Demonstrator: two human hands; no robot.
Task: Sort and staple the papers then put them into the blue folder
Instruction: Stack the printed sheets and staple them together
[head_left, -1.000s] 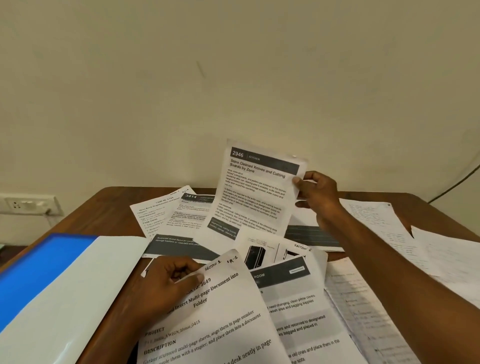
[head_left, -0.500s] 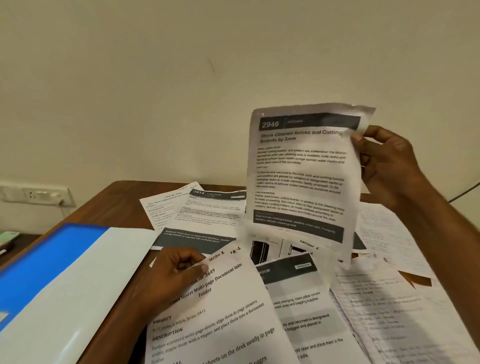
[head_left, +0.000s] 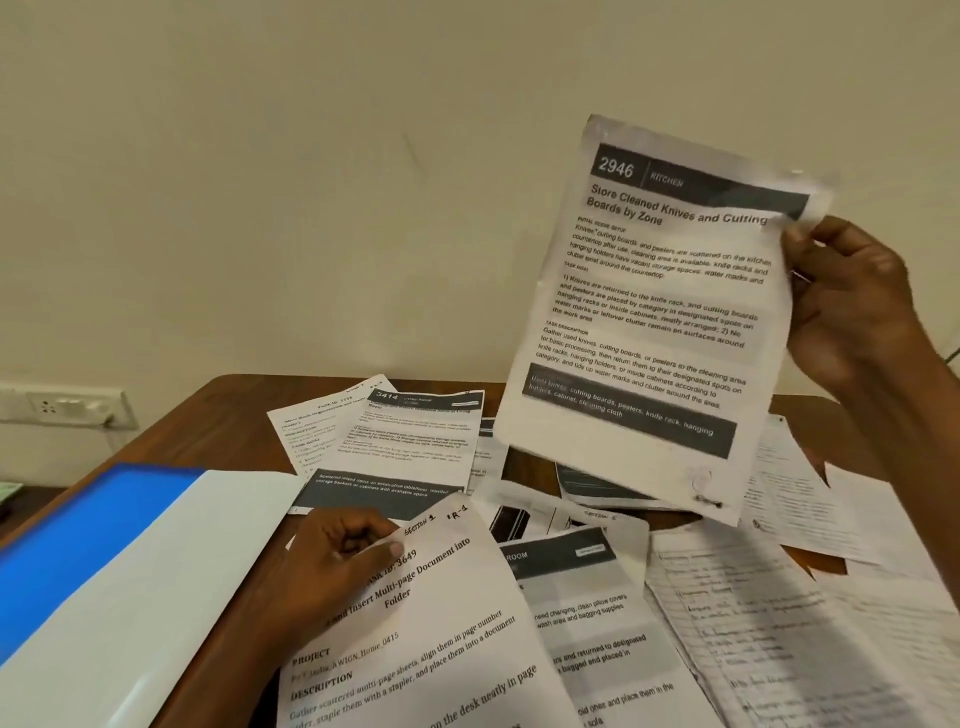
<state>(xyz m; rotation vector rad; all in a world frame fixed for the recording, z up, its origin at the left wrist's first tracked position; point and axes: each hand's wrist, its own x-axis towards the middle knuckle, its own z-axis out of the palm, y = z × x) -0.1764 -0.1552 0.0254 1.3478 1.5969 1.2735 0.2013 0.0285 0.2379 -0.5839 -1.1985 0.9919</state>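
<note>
Papers across the bench, folder at lower left
Held sheet (head_left: 654, 317) upper right of frame; folder (head_left: 104, 582) lies left of scattered papers (head_left: 410, 441) on the bench (head_left: 218, 415).

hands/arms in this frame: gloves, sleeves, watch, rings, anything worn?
Nothing worn that shows. The left hand and right hand are both bare: no gloves, and no rings visible on the fingers. Both forearms are bare as far as the frame edge, with no sleeve cuffs in view, and no watch or band at either wrist. No markings, tape or cables on them.
</note>
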